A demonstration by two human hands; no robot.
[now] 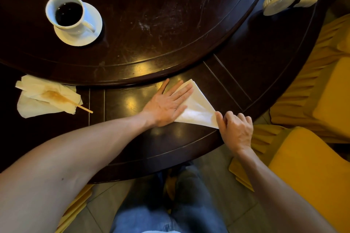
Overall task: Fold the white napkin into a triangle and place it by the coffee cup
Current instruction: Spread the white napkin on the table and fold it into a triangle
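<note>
Napkin point(197, 108), already a triangle, lies well apart from the coffee cup point(65, 12), under the flat, spread left hand point(168, 103), its near corner pinched by the right hand point(235, 128); careless lifting could unfold it.

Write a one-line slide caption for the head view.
Left hand flattens folded white paper napkin; right hand pinches its corner.

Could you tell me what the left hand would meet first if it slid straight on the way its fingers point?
Probably the raised edge of the round turntable; the left hand lies flat on the napkin, fingertips just short of it.
</note>
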